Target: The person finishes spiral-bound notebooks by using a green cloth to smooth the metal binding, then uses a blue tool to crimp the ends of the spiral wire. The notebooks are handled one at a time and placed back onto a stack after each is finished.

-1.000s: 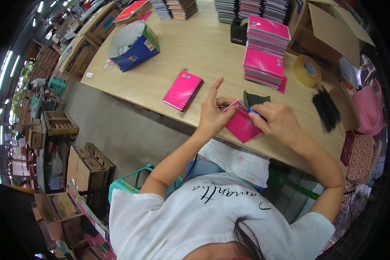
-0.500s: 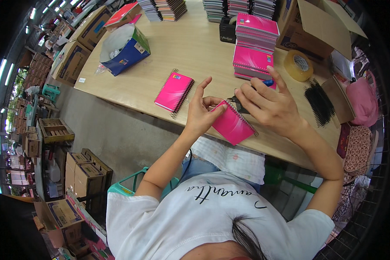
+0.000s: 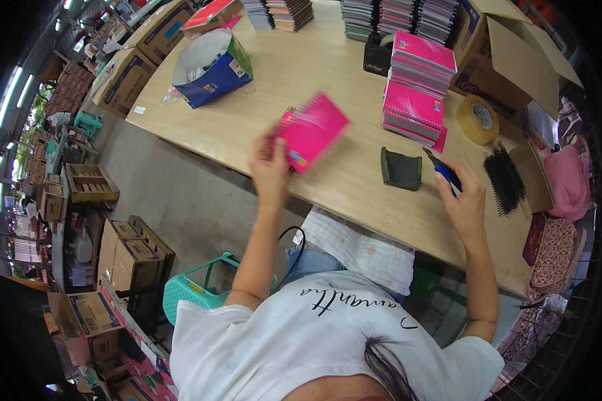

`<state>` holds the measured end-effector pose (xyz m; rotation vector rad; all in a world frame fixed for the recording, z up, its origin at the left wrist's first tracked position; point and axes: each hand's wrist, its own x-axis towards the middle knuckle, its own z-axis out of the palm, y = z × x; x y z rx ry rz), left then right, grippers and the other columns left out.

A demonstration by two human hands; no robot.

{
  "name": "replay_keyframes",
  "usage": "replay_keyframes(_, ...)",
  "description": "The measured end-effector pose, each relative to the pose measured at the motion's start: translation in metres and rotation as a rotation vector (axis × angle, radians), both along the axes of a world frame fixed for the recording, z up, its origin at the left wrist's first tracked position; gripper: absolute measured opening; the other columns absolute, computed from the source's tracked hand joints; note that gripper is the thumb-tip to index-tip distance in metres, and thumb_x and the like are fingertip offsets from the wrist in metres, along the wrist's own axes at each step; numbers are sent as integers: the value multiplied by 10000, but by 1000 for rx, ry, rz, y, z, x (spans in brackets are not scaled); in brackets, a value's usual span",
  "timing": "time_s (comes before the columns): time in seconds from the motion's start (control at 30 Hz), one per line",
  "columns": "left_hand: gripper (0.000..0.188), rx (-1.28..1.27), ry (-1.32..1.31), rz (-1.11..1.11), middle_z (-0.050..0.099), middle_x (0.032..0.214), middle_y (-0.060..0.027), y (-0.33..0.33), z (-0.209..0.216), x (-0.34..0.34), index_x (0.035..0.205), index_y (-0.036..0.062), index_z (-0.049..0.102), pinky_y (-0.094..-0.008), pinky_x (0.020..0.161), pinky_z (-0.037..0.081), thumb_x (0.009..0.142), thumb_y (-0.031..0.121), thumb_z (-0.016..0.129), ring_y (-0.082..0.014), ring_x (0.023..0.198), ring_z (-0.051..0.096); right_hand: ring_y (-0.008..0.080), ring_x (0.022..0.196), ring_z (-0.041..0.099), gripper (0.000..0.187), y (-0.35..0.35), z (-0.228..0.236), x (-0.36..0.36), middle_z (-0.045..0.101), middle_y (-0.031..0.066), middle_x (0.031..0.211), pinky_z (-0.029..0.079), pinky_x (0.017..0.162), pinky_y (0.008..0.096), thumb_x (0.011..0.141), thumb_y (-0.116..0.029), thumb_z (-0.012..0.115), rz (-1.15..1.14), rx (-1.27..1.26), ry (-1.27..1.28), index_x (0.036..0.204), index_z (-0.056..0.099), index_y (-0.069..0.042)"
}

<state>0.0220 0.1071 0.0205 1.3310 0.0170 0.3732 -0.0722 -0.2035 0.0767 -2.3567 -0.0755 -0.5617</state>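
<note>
My left hand (image 3: pixel 269 164) grips a pink spiral notebook (image 3: pixel 318 130), tilted and slightly blurred, over the table's near left part. It covers most of another spiral-bound notebook lying there, of which only a sliver shows. In my right hand (image 3: pixel 467 200) are blue-handled pliers (image 3: pixel 450 175), their dark jaws pointing up and left. Just left of the jaws, a dark, curved block (image 3: pixel 401 170) rests on the table. Beyond it rises a stack of pink notebooks (image 3: pixel 413 103).
On the table (image 3: pixel 314 63) stand a blue bag (image 3: pixel 215 83), a tape roll (image 3: pixel 478 119), black wire coils (image 3: pixel 503 177) and an open cardboard box (image 3: pixel 495 67). Further notebook stacks (image 3: pixel 398 20) line the back. A pink pouch (image 3: pixel 565 180) lies at the right.
My left hand has carried its notebook left and over the one on the table. My right hand has drawn away from it, rightward and nearer me, exposing the pliers and the dark block.
</note>
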Motion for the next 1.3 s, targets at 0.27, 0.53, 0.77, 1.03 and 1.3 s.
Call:
replay_keyframes(0.27, 325, 876, 174, 355, 563, 881, -76, 72, -45, 23, 1133, 129, 711, -306, 752, 480, 809, 124, 686, -174, 776, 563, 329, 929, 583, 287, -34, -86, -15, 599, 161, 986, 468, 824, 409, 830, -159, 686, -197, -199, 103, 1073, 646, -11)
replay_keyframes(0.53, 376, 1233, -4, 474, 558, 1033, -123, 52, -32, 16, 1130, 129, 692, -384, 879, 449, 760, 158, 754, -299, 979, 542, 352, 1027, 517, 355, -4, -105, 8, 562, 170, 1072, 430, 896, 425, 795, -171, 706, -72, -191, -12, 1108, 623, -28)
replay_keyframes(0.77, 352, 929, -730, -635, 609, 1175, -103, -109, 63, 66, 1135, 93, 672, -421, 912, 464, 799, -13, 658, -303, 1101, 569, 331, 1059, 514, 327, -43, -100, 29, 544, 148, 1127, 443, 902, 448, 806, -189, 699, -203, -206, -67, 1094, 618, -57)
replay_keyframes(1.03, 337, 1534, -921, -1472, 683, 985, -88, -263, 57, 179, 1043, 103, 681, -399, 854, 487, 722, 9, 724, -278, 977, 633, 324, 1070, 518, 270, -147, -107, 10, 523, 111, 1148, 468, 847, 475, 853, -191, 669, -730, -511, 212, 1078, 588, -64)
replay_keyframes(1.3, 221, 1600, -888, -1503, 681, 891, -59, -290, 71, 174, 849, 62, 597, -404, 767, 469, 694, 24, 749, -265, 895, 644, 308, 1076, 530, 322, -188, -127, 23, 545, 102, 1135, 486, 842, 456, 858, -190, 656, -715, -732, 191, 1143, 562, -73)
